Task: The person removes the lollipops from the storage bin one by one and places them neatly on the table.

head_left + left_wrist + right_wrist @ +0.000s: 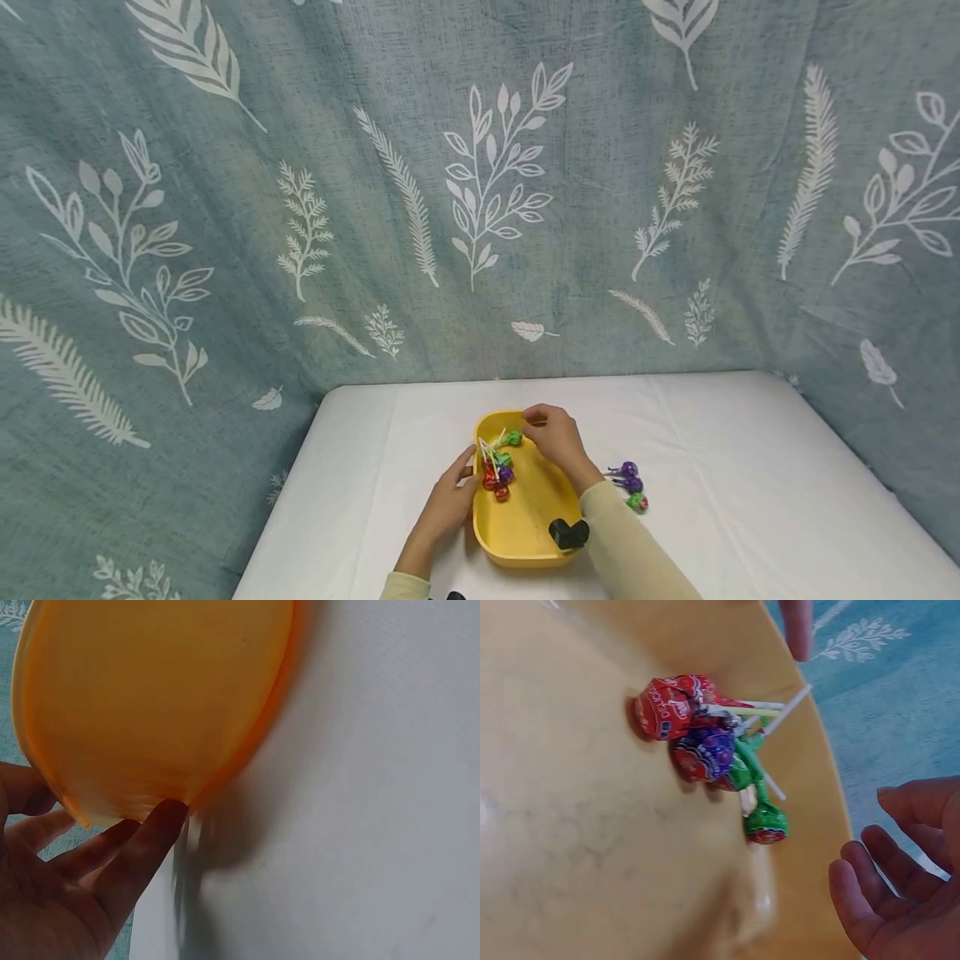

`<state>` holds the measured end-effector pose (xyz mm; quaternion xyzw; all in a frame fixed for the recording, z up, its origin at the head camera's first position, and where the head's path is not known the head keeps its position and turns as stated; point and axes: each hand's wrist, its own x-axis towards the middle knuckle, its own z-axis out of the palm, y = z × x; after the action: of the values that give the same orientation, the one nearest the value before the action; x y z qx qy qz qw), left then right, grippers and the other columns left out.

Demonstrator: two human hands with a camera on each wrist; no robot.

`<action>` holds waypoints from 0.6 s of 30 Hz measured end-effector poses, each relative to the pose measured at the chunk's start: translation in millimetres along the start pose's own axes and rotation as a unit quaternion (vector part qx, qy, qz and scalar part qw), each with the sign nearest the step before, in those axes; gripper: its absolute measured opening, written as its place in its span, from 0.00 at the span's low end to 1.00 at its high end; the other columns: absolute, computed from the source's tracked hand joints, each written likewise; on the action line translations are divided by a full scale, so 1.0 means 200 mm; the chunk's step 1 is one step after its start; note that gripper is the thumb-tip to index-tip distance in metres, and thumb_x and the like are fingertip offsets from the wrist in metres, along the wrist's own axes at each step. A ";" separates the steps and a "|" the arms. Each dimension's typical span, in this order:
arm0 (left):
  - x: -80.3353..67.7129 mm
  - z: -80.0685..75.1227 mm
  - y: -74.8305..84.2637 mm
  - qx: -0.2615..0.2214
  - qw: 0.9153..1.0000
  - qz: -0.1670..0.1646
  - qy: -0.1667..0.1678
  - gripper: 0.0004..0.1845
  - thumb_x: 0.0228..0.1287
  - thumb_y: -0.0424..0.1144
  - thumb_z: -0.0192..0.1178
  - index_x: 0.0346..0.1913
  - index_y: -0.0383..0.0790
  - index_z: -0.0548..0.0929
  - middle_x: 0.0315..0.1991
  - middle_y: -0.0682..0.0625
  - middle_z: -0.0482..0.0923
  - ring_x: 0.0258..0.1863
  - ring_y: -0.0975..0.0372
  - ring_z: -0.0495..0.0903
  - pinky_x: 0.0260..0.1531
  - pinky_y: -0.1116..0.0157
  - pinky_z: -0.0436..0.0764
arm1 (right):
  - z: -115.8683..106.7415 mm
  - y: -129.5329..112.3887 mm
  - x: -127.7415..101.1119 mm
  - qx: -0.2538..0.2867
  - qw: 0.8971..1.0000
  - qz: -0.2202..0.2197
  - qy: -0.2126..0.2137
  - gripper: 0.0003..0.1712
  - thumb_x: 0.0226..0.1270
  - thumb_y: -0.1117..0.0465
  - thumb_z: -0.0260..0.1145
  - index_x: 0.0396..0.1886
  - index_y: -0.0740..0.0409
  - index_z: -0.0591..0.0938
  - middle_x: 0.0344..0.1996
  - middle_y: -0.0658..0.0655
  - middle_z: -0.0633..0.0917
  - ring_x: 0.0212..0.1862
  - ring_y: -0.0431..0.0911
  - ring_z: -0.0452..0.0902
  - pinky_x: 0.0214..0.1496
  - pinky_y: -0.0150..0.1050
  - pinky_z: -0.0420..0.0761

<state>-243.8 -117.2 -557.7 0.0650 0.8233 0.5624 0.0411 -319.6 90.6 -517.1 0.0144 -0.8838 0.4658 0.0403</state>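
A yellow tray point(525, 533) sits on the white table and holds a cluster of wrapped lollipops point(498, 472) in red, purple and green, sticks pointing up and left. My left hand point(453, 493) rests with straight fingers point(146, 840) against the tray's outer left wall point(150, 697). My right hand point(551, 435) hovers over the tray's far end with loosely curled fingers point(889, 900) that hold nothing. A green lollipop point(766, 824) lies just beside it, apart from the red and purple ones point(694, 735).
Three more lollipops point(631, 485), purple and green, lie on the white tablecloth point(750, 500) right of the tray, by my right sleeve. A leaf-patterned blue-grey curtain point(480, 208) hangs behind and around the table. The table's left edge is close to my left hand.
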 end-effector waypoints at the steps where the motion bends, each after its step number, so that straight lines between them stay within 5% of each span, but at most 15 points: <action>1: 0.00 0.00 0.00 -0.001 1.000 0.001 -0.001 0.29 0.76 0.37 0.53 0.78 0.43 0.65 0.59 0.34 0.78 0.53 0.46 0.81 0.52 0.47 0.81 | 0.01 0.01 0.01 -0.005 1.000 0.002 0.000 0.11 0.66 0.66 0.69 0.47 0.63 0.87 0.44 0.58 0.87 0.49 0.56 0.83 0.53 0.52 0.82; 18: 0.01 0.00 -0.02 0.001 1.000 0.000 -0.004 0.29 0.77 0.37 0.52 0.78 0.42 0.65 0.58 0.35 0.78 0.52 0.48 0.82 0.49 0.50 0.82 | 0.12 0.08 0.07 -0.019 0.999 0.030 -0.032 0.11 0.65 0.69 0.67 0.47 0.65 0.87 0.44 0.60 0.86 0.47 0.53 0.81 0.52 0.50 0.81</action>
<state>-245.8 -118.8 -560.6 0.0670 0.8236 0.5614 0.0441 -336.3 80.0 -542.0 0.0024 -0.8935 0.4491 -0.0016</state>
